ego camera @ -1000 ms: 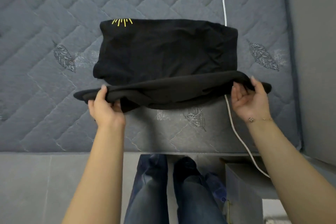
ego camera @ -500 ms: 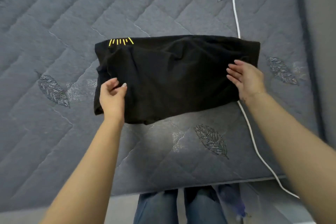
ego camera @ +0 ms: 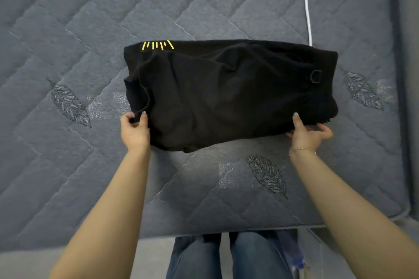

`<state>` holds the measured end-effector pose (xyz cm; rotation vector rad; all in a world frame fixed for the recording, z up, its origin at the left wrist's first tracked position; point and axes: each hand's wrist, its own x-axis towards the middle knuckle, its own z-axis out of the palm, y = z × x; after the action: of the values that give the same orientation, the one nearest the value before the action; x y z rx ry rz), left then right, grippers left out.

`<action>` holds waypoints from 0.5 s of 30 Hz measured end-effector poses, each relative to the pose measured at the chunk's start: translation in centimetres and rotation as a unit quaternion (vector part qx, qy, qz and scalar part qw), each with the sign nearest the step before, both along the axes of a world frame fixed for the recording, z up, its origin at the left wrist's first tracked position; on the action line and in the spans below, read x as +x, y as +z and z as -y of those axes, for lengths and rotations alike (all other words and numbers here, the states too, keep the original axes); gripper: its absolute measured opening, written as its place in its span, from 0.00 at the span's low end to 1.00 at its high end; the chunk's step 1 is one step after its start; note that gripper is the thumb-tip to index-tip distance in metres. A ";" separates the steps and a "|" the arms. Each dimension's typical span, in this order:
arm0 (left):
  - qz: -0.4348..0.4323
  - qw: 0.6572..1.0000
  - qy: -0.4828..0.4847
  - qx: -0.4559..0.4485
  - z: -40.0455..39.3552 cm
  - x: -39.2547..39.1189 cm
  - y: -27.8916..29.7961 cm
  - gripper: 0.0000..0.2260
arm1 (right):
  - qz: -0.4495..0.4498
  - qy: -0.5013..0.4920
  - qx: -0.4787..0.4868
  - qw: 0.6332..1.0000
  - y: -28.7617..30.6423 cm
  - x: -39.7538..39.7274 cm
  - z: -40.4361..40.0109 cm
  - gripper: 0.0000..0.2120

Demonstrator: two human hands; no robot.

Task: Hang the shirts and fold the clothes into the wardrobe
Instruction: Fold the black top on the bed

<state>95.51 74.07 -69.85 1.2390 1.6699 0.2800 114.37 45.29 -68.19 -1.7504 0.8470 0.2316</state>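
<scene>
The folded black fabric garment (ego camera: 229,95) (yellow dashes at its far edge) lies on the grey quilted mattress (ego camera: 68,29); the left hand (ego camera: 135,130) pinches its near-left corner; the right hand (ego camera: 308,135) grasps its near-right edge.

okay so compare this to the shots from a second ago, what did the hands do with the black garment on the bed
The near edge, lifted a second ago, was folded over onto the black garment. Both hands then let go, lay on top, and came back to the near corners: the left hand pinches the left one, and the right hand grips the right. The garment stays on the mattress, over the white cable.
</scene>
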 end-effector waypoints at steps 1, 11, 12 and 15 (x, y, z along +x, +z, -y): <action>-0.002 1.000 0.012 0.011 -0.4 -0.3 -0.1 0.09 | -0.001 -0.026 0.011 1.000 -0.1 0.3 0.0 0.23; -0.069 0.969 -0.173 0.162 6.0 6.5 6.7 0.20 | -0.140 0.081 0.066 0.985 1.9 2.7 6.6 0.17; -0.041 0.964 -0.215 0.151 7.4 8.7 7.1 0.18 | -0.145 0.078 0.072 0.984 1.9 3.7 7.2 0.17; 0.026 0.954 -0.294 0.058 11.3 15.8 7.4 0.15 | -0.175 0.062 0.115 0.976 2.1 6.6 8.3 0.16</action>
<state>111.30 62.73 -62.50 1.7366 1.1798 0.0422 121.01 36.98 -66.10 -1.5659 0.9205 0.7094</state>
